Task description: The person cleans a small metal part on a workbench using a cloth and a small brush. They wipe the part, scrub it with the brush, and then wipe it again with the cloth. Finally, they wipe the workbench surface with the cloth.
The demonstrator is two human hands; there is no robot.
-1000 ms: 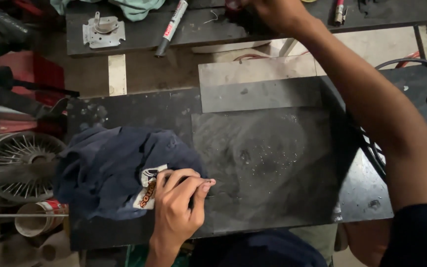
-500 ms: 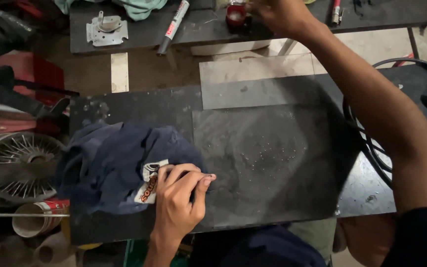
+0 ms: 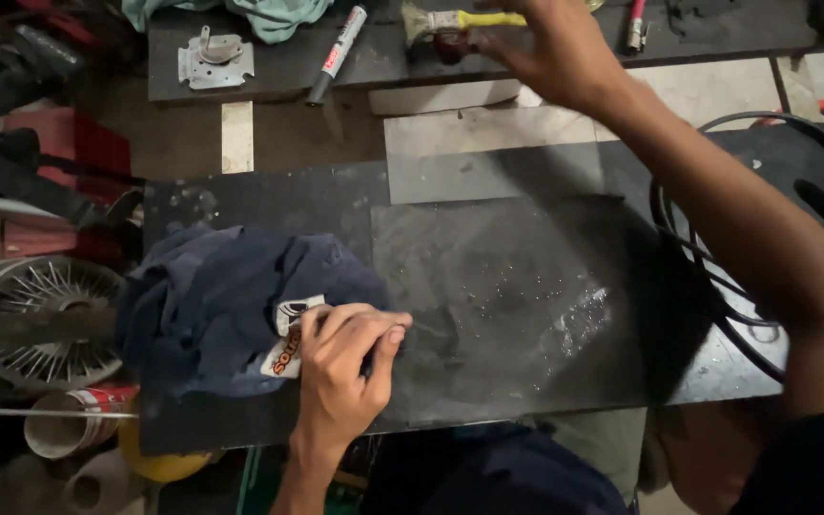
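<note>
While pressed flat on the cloth (image 3: 231,310), left hand (image 3: 345,367) spread, fingers (image 3: 374,329) together, pinning the crumpled blue fabric to the dark metal plate (image 3: 526,296) near its left end, gripping nothing. Right hand (image 3: 545,48) up at the far bench (image 3: 698,38), closed around the brush (image 3: 460,21) by its yellow handle, bristles pointing left. On the bench beside it: marker (image 3: 336,52), metal bracket (image 3: 214,57). Fine wet specks across the plate's middle. Black cable (image 3: 708,277) looped at the right edge; spoked wheel (image 3: 35,319) and can (image 3: 73,424) off to the left.
</note>
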